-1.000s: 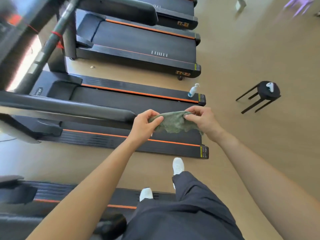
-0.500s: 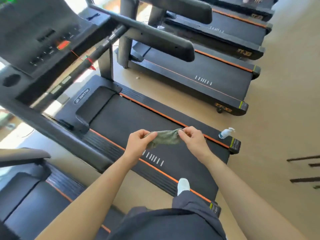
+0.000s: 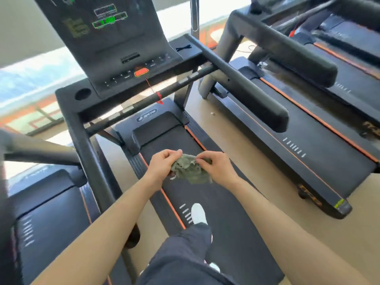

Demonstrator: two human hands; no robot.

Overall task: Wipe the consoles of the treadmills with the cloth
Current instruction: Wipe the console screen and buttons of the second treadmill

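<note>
Hands: your left hand [image 3: 162, 167] and right hand [image 3: 218, 169] meet at mid-frame above the belt [image 3: 216, 202]. Each has its fingers curled and pinches one side of the cloth [image 3: 190, 171]. Neither is free.

Cloth: green, bunched in a loose wad between the two hands, with one corner hanging below the right. It touches nothing but your fingers.

Console [image 3: 111, 38]: ahead of the hands, above them and off to their left, well apart from the cloth. It has an upright screen panel lit green, then a sloped strip of keys with an orange button [image 3: 141, 71]. A round cup hole [image 3: 82, 94] sits at the left end of the tray. No wiping has begun here.

Axis: the tray runs crosswise to your reach, its left end lower in frame and its right end higher.

Crossbar [image 3: 164, 93]: a round bar between hands and console, so the reach has to pass over it.

Nearer hand: the left, as I judge it, since the console sits to that side. The right would have to cross further.

Footing: one white shoe [image 3: 198, 214] is on the belt, and you face this console.

Neighbours: another treadmill [image 3: 308, 161] lies to the right and one more to the left. Their consoles are not visible.
</note>
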